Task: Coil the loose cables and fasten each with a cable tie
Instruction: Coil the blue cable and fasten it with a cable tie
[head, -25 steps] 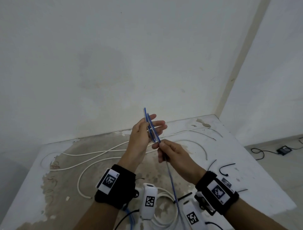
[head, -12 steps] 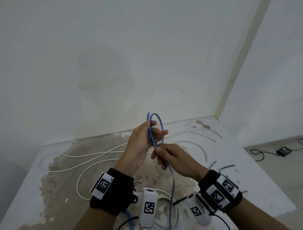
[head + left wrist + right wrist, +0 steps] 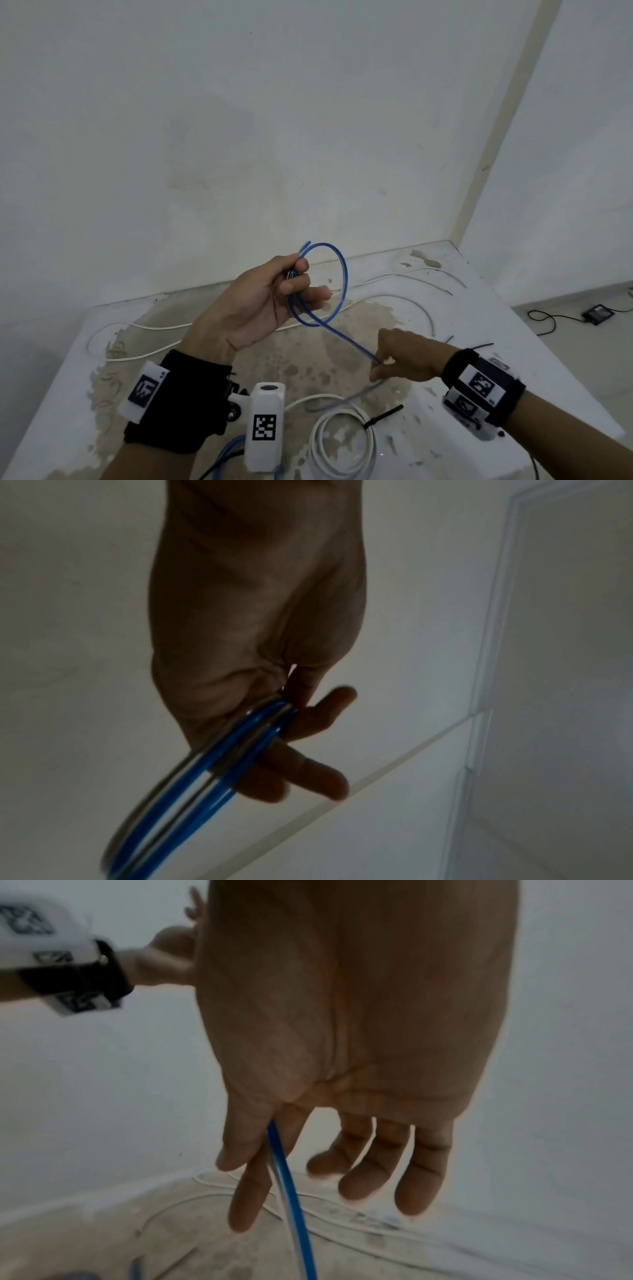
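Blue cable [image 3: 337, 329] above tied wht coil [image 3: 342, 442]

Glossy blue plastic cable [image 3: 343, 274]; stained, rough matt table [image 3: 513, 342].

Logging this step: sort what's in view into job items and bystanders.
In the job:
left hand gripping blue cable loops
right hand pinching its tail
loose white cable
black cable ties

Lying about:
coiled, tied white cable
black adapter on floor
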`<state>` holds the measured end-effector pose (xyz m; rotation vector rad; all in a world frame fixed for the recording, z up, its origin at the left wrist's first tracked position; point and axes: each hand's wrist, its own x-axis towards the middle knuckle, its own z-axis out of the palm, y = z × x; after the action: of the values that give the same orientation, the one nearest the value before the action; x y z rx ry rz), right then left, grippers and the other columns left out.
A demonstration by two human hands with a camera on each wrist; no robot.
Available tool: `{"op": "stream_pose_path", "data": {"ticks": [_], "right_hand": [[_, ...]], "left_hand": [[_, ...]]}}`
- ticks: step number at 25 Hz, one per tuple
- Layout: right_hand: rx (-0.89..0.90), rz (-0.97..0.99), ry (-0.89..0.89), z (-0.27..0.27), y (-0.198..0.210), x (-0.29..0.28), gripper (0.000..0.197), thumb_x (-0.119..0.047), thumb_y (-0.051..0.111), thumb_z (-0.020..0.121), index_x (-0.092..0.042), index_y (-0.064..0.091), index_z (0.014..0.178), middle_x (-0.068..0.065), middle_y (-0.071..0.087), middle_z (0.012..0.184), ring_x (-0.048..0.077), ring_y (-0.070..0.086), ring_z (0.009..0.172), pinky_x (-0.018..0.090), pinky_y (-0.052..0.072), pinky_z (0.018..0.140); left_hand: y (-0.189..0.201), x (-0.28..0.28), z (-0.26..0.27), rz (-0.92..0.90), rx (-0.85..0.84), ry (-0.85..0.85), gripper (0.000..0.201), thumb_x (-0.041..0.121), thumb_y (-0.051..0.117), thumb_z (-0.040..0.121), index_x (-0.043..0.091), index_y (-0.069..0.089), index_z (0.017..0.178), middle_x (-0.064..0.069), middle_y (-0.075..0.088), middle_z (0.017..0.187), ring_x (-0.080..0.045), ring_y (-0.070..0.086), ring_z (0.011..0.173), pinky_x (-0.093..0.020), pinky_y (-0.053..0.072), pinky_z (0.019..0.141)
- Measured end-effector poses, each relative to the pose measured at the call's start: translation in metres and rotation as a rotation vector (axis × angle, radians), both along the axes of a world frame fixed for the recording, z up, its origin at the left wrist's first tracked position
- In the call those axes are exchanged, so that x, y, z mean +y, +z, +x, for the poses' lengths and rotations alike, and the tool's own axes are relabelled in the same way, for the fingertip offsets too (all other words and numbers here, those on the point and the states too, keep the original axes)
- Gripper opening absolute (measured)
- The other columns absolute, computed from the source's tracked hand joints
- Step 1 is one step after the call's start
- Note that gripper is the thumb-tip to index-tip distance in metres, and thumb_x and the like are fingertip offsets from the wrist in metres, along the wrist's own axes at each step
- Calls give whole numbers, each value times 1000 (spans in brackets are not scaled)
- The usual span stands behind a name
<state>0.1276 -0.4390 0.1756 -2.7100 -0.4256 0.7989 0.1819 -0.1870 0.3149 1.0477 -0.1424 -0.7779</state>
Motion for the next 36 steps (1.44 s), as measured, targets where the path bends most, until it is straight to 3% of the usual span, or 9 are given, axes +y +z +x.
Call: {"op": "stream_pose_path", "data": {"ticks": [2,5,11,14,19,22,25,30,36], "right_hand": [[-146,-97,-123,8,9,-7,38,-55,55,95,-25,76,106,-3,56,91,23,60,91,36,47,79],[-292,79,-330,22,25,-18,28,-47,63,93,-22,75,86,-3,65,72,17,62,65,33,51,64],[-211,965,-793,33,50,2,14,-16,58,98,-15,65,110,7,73,103,20,71,75,30,49,54],[-379,1031,-913,38,55,15,25,-17,59,98,-24,49,120,2,77,100,16,67,72,21,40,53],[-417,1052,-858,45,64,30,19,-16,55,100,-21,67,115,-6,75,106,14,65,95,21,48,59],[-379,1145,-831,45,72,35,21,-18,57,100,-19,74,112,-18,68,85,2,58,79,20,40,67],[-194,1382,-728,37,83,40,23,-14,51,103,-15,72,111,-3,49,70,13,47,62,27,41,62],[49,1578,-653,25,105,43,31,-13,35,105,-6,66,106,15,67,102,31,70,89,36,58,79],[-45,1302,-520,7,112,53,27,-3,48,101,-13,52,125,4,69,94,18,47,49,23,40,45]], "left_hand": [[-2,-2,-2,-22,11,26,33,25,35,102,12,54,77,8,31,40,-18,63,51,-29,59,63],[-5,-5,-1,-22,38,-26,23,28,41,98,15,53,84,8,33,45,-3,35,34,-17,40,39],[-26,-16,-6,94,51,-145,24,26,39,100,14,52,84,6,34,51,-2,24,37,-16,15,37],[-38,-20,-12,178,8,-166,26,25,34,104,12,51,88,4,37,51,-4,23,35,-17,18,38],[-49,-25,-21,370,-148,-133,26,23,34,105,8,52,94,0,43,52,-8,31,35,-19,28,40],[-63,-30,-22,474,-191,-112,28,21,33,105,5,54,95,-1,51,52,-11,40,37,-21,31,41],[-74,-32,-20,505,-230,-54,30,21,30,106,6,53,95,-2,57,55,-12,48,41,-24,34,44],[-76,-30,2,334,-230,135,36,18,27,106,3,53,86,-4,66,53,-13,60,42,-22,43,41],[-65,-24,9,257,-370,217,34,24,30,106,5,58,98,-3,76,81,-19,73,76,-26,56,65]]}}
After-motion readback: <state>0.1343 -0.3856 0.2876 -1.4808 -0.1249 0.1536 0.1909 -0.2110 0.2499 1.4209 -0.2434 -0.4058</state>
